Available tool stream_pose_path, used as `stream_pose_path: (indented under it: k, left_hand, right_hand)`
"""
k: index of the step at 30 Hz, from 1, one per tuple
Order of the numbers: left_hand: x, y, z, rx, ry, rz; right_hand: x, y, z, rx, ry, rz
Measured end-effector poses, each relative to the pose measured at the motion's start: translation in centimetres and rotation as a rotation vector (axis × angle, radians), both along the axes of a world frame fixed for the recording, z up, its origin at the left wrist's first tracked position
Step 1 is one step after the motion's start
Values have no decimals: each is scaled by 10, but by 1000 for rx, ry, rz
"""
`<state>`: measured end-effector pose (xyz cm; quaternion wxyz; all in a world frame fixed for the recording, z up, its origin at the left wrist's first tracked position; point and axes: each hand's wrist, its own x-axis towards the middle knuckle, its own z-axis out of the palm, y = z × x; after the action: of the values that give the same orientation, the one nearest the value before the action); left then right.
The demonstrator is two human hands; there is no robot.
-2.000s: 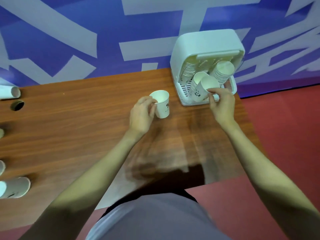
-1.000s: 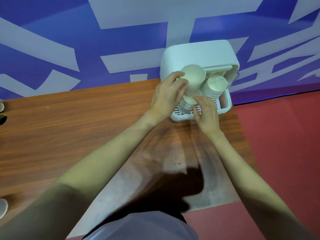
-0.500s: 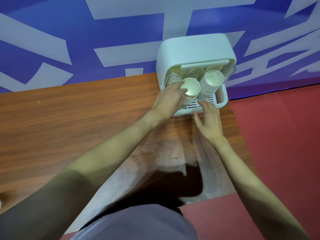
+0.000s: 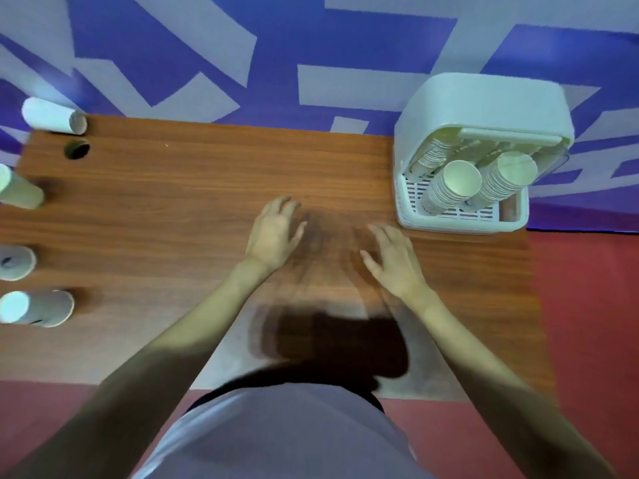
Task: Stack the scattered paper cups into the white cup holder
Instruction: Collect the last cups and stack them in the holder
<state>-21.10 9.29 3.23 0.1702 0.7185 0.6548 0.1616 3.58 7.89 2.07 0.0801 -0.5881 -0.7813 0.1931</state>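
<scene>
The white cup holder stands at the table's far right corner. Inside it lean three stacks of paper cups: a left stack, a middle stack and a right stack. My left hand and my right hand hover empty over the middle of the wooden table, fingers relaxed. Scattered cups lie along the left edge: one on its side at the far corner, one below it, one upright, and one on its side nearer me.
A round cable hole sits in the table near the far left corner. A blue and white patterned wall runs behind the table. Red floor shows to the right and in front.
My left hand set its cup on the middle stack and let go. Both hands have drawn back from the holder to the middle of the table, and my view has swung left.
</scene>
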Motion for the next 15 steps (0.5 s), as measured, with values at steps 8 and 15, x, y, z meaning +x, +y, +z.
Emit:
stream_pose_path:
  k: [8,15]
  left_hand:
    - [-137,-64,-3,2,-21,356]
    - [-236,-94,-11,-26,-51,494]
  right_hand:
    - [-120,-7,0,-61,-61,286]
    - [-233,6,5,-95,-88,442]
